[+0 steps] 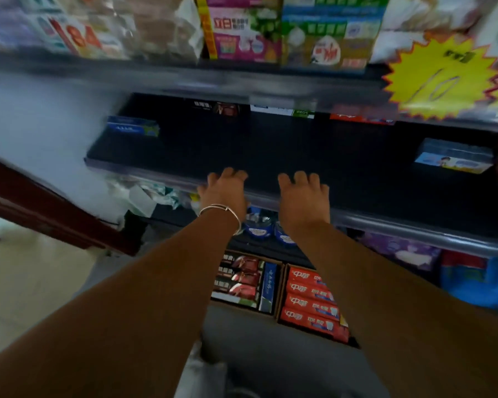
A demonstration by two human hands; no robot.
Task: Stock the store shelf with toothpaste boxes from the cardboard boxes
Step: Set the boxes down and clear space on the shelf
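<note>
Both my hands reach to the front edge of a dark store shelf (pixel 270 147). My left hand (pixel 224 191), with a thin bracelet on the wrist, and my right hand (pixel 304 198) are held side by side, fingers loosely bent, holding nothing. Below them on the floor stand two open cardboard boxes: the left box (pixel 246 278) holds dark red and black toothpaste boxes and a blue one, the right box (pixel 311 303) holds red toothpaste boxes. On the shelf lie a blue toothpaste box (pixel 133 126) at the far left and a pale blue box (pixel 453 156) at the right.
Several boxes stand along the shelf's back (pixel 293 109). The shelf above carries colourful packs (pixel 285 30) and a yellow starburst price tag (pixel 440 79). Blue tubs (pixel 259 225) sit on the shelf below. A dark red wooden frame (pixel 55 214) runs at the left, over a tiled floor.
</note>
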